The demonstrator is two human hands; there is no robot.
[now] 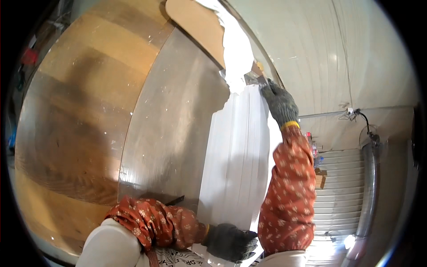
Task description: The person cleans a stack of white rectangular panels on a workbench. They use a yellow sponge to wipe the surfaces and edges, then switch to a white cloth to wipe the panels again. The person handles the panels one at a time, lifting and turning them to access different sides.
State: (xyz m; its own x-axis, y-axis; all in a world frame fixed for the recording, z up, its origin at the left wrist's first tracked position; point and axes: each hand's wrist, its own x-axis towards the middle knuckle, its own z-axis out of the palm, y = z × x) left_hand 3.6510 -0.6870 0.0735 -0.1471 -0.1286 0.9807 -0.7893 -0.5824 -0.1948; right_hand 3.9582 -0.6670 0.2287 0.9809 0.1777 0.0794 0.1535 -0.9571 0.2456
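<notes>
At nine o'clock, the table (75,120) shows glossy, banded wood. The left hand (232,242), in coarse dark knit, is at six o'clock; I cannot tell its grip. Just above, the smooth, lengthwise-lined white sheet (231,151) stretches towards twelve. At one o'clock, the gloved right hand (279,99) curls narrowly, its hold unclear.

A worker in dark knitted gloves (284,107) and floral-print sleeve covers (289,191) stands at a broad, scuffed counter (75,138) flecked with white specks, in what appears to be a workshop. Long white sheeting (229,155) lines the counter's right side; past that edge are ribbed panelling (340,196) and a thick pipe (370,187).
</notes>
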